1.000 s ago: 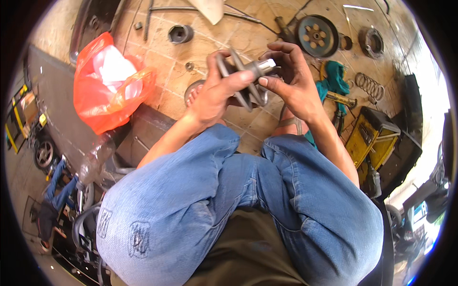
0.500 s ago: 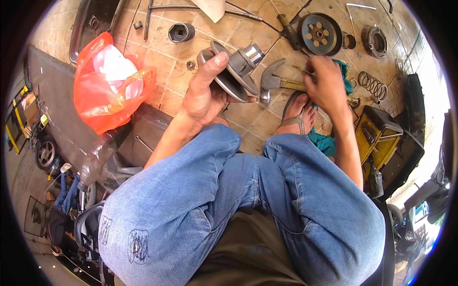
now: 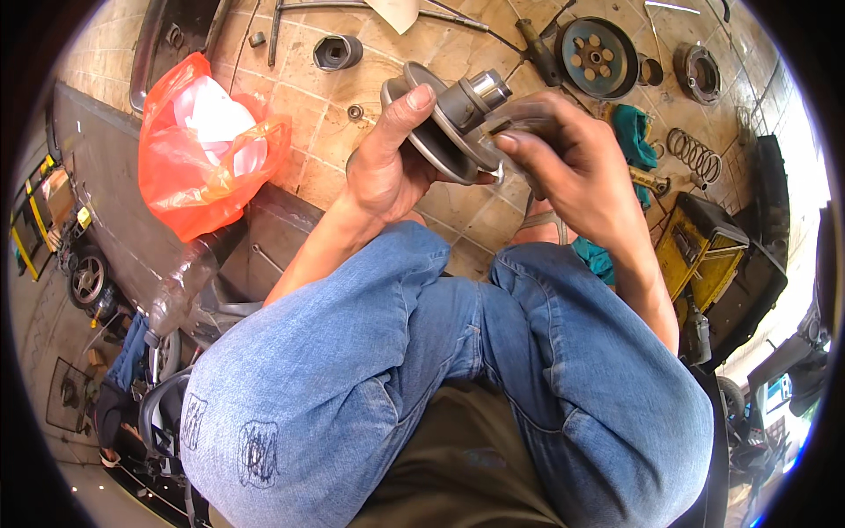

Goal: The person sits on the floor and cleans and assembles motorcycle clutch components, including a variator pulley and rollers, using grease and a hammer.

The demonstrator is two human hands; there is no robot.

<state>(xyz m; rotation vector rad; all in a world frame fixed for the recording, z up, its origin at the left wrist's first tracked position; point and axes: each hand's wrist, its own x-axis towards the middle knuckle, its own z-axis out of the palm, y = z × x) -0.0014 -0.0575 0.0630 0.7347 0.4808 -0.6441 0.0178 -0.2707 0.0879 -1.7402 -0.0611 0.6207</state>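
My left hand [image 3: 383, 172] grips a metal pulley [image 3: 427, 145] with two round flanges, its thumb on the near flange. The pulley is tilted, and its shiny hub [image 3: 475, 99] points up and to the right. Close beside the hub, my right hand [image 3: 572, 158] is closed in a pinch. Between its thumb and fingers shows a small dark piece [image 3: 499, 127], too small to name for certain. Whether that piece touches the pulley I cannot tell. The claw hammer on the floor is mostly hidden behind my right hand.
A dark drum [image 3: 598, 60] with round holes, a ring-shaped part [image 3: 697, 74] and a coil spring [image 3: 695, 154] lie to the right. A large socket [image 3: 338, 53] and small nut [image 3: 355, 112] lie ahead. An orange plastic bag [image 3: 176, 189] sits left; a yellow toolbox [image 3: 695, 251] stands right.
My right hand has come up and left from over the hammer's handle to the pulley's hub. The pulley in my left hand has shifted slightly right and up.
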